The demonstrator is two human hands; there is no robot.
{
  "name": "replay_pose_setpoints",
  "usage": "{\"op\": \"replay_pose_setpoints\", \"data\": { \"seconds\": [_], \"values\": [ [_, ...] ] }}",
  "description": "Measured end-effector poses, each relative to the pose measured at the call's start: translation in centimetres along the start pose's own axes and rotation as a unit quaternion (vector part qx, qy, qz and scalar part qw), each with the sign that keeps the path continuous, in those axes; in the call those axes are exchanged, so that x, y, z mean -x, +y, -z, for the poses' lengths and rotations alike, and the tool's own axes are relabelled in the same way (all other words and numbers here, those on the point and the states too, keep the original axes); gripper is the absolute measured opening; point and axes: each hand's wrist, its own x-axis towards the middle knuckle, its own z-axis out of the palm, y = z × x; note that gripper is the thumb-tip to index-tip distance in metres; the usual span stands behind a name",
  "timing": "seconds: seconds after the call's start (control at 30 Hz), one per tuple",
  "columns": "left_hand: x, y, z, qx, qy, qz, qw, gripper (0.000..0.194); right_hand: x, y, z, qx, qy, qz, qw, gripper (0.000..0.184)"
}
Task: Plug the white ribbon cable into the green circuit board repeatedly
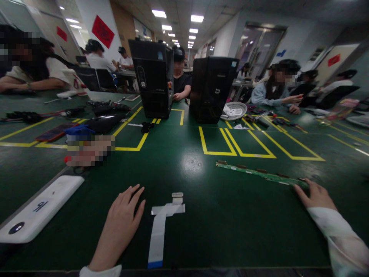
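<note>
My left hand (pixel 123 219) lies palm down on the green table, fingers stretched out and holding nothing. Just to its right is a flat white ribbon cable (pixel 157 238) with a blue end strip, a taped crosspiece and a small connector at its top. Far over on the right, my right hand (pixel 317 196) has its thumb and fingers at the near end of a long, narrow green circuit board (pixel 259 173). That board slants across the table, with several brown connectors along its upper edge.
A white device (pixel 46 207) marked 16 lies at the left. Two black computer towers (pixel 151 80) (pixel 213 90) stand at the back. Beyond the yellow tape lines (pixel 250 156) are a white basket (pixel 234 110), cables (pixel 23 116) and a red-edged phone (pixel 54 132). Several people sit around.
</note>
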Motion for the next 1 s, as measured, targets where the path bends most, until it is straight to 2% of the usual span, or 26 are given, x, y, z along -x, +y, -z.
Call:
{"op": "replay_pose_setpoints", "data": {
  "seconds": [0.17,0.27,0.43,0.67,0.9,1.0],
  "values": [
    [-0.1,0.1,0.1,0.001,-0.002,0.004,1.000,0.054,-1.4,0.4,-1.1,-0.004,-0.027,0.121,0.992,0.067],
    [-0.1,0.1,0.1,-0.003,-0.003,0.005,1.000,0.055,-1.4,-1.1,-1.6,-0.018,-0.027,0.195,0.980,0.059],
    [-0.1,0.0,0.0,-0.011,0.007,-0.009,1.000,0.056,0.5,-6.0,-2.1,-0.078,-0.013,0.324,0.943,0.056],
    [-0.1,0.1,0.1,-0.018,0.012,-0.008,1.000,0.056,3.9,-13.2,-3.4,-0.123,-0.032,0.490,0.863,0.053],
    [0.0,0.2,0.2,-0.016,0.007,-0.003,1.000,0.056,7.9,-20.1,-3.9,-0.100,-0.039,0.587,0.803,0.061],
    [0.0,0.2,0.1,-0.012,0.012,-0.006,1.000,0.056,10.1,-22.5,-3.7,-0.084,-0.030,0.591,0.802,0.062]
  ]
}}
